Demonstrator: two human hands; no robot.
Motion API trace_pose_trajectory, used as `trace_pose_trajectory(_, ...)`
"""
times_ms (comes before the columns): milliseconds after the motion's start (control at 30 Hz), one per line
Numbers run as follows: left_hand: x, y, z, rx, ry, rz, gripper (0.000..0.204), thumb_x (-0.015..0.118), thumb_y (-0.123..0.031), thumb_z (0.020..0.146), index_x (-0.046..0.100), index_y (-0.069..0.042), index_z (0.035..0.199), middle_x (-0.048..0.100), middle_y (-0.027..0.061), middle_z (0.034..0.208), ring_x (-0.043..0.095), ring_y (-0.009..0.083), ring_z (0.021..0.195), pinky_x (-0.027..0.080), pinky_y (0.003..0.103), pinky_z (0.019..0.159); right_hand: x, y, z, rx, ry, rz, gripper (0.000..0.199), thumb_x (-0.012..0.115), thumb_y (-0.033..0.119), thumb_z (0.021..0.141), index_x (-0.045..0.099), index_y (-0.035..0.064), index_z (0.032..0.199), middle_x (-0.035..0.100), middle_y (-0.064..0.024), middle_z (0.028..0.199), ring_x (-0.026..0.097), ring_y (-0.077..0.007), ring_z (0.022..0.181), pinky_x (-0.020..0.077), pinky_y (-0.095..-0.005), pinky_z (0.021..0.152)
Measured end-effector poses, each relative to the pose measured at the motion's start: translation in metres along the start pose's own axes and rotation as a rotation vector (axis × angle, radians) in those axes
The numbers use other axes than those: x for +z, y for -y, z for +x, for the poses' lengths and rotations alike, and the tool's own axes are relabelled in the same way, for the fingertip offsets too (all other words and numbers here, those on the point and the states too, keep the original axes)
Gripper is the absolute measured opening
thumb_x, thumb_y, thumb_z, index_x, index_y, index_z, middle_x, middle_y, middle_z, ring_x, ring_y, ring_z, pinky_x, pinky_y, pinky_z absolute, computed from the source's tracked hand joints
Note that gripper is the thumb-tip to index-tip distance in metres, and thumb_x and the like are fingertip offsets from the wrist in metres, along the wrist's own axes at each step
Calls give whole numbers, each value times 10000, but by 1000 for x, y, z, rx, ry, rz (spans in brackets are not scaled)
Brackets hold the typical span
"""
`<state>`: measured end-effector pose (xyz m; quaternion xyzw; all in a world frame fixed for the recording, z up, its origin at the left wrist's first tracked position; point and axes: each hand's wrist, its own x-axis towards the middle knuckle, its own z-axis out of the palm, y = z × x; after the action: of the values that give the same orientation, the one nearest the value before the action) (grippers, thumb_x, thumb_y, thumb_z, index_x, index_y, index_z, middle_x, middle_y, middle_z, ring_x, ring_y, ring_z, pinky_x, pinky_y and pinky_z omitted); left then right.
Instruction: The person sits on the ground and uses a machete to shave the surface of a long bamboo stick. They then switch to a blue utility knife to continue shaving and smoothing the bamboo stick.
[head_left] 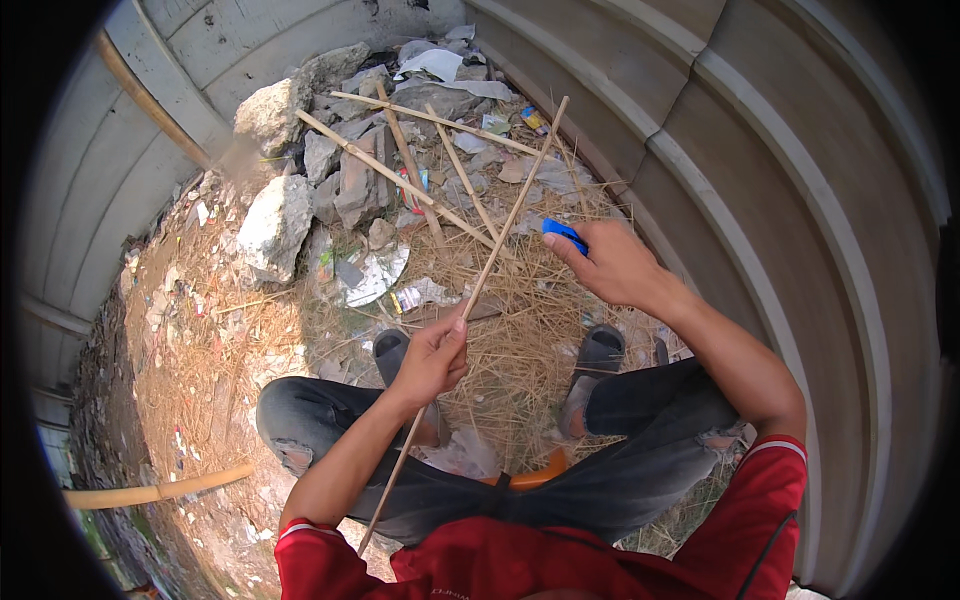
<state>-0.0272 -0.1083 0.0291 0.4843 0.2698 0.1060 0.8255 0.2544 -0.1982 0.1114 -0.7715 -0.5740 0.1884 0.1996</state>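
Observation:
A long thin bamboo strip (500, 245) slants from beside my left hip up toward the far right. Around its middle, over my left knee, the fingers of my left hand (432, 357) are closed. My right hand (615, 262) grips a blue cutter knife (565, 236) to the right of the strip, apart from it. The knife's blade cannot be made out. Beyond my hands, several bamboo sticks lie crossed on the rubble, among them a thicker pale one (385, 172) and one lying crosswise (440, 119).
A corrugated metal wall (790, 200) curves close along my right side. Pale rocks (275, 225) are heaped at the far left. Straw shavings and litter (520, 350) cover the ground around my sandals (600, 352). A bamboo pole (160, 492) juts in at the lower left.

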Motion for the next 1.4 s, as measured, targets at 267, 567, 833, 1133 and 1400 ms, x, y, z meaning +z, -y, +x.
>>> trace_pose_trajectory(267, 4, 10, -21, -16, 41, 194, 513, 496, -208, 1075, 360, -60, 1547, 319, -79, 654, 274, 27, 516, 258, 229, 464, 8, -33, 26, 136, -97, -91, 749, 414, 574, 1014, 678, -89, 784, 644, -315, 753, 645, -489, 758, 509, -544, 753)
trace_pose_trajectory(567, -1, 9, -29, -35, 117, 151, 525, 495, -188, 1072, 340, -26, 1546, 336, -73, 644, 282, 22, 507, 251, 226, 465, -30, -99, 26, 307, -247, -8, 752, 415, 567, 1009, 621, -110, 752, 598, -329, 719, 605, -491, 744, 460, -519, 724)
trace_pose_trajectory(833, 1, -2, -25, 14, 123, 131, 523, 442, -220, 1085, 307, -65, 1566, 297, -69, 585, 253, 26, 442, 227, 210, 416, -28, -80, 25, 214, -367, 133, 668, 485, 538, 993, 600, -78, 763, 548, -230, 636, 551, -376, 629, 431, -477, 651)
trace_pose_trajectory(1133, 14, -12, -11, 46, 161, 104, 514, 445, -201, 1079, 330, -59, 1559, 418, -28, 625, 347, 50, 488, 316, 221, 455, 8, -3, 14, 258, 75, 605, 455, 693, 456, 910, 601, 51, 724, 484, 15, 592, 437, -103, 555, 359, -329, 520)
trace_pose_trajectory(1400, 26, -10, -14, 73, 150, 208, 530, 497, -197, 1062, 347, -64, 1552, 503, -18, 721, 428, 39, 512, 357, 201, 453, 1, -31, 34, 235, -125, 1068, 293, 648, 270, 981, 554, 76, 783, 407, 56, 525, 363, -48, 412, 235, -256, 396)
